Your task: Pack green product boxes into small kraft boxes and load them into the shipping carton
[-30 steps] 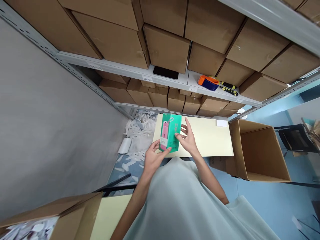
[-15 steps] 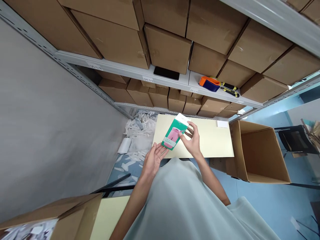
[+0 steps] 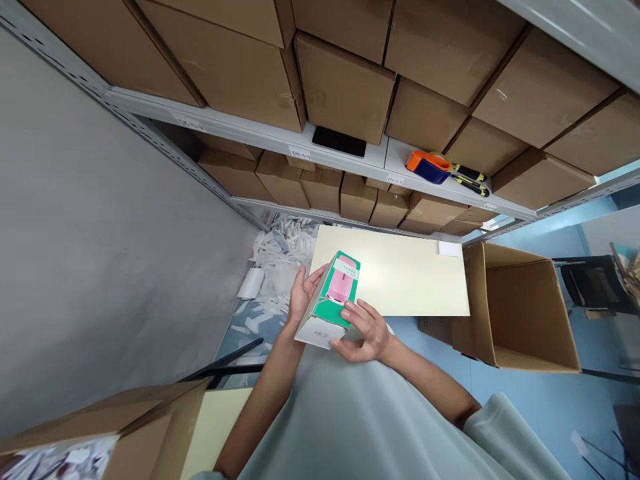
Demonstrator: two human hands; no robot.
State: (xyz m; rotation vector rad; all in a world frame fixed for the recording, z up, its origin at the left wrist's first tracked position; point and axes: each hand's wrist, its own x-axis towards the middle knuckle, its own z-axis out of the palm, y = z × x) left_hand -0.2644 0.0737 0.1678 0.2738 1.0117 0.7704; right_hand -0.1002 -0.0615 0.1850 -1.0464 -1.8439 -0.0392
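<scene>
A small green and white product box [image 3: 337,293] with a pink device pictured on its front is held tilted over the near edge of the cream table. Its white end, with grey lettering, points toward me. My left hand [image 3: 303,293] supports the box from its left side, and its palm and some fingers are partly hidden behind it. My right hand [image 3: 367,333] grips the near right corner, the thumb at the white end and the fingers on the green face.
Beyond the cream table [image 3: 410,280], metal shelves [image 3: 345,153] hold several cardboard boxes. An orange and blue tape dispenser [image 3: 429,167] and a black flat object [image 3: 339,141] lie on a shelf. An open carton [image 3: 530,313] stands at right; paper scraps [image 3: 280,260] lie at left.
The box has been turned around, its white end swinging from the far side toward me. My right hand has come down and nearer my body; my left has shifted slightly up.
</scene>
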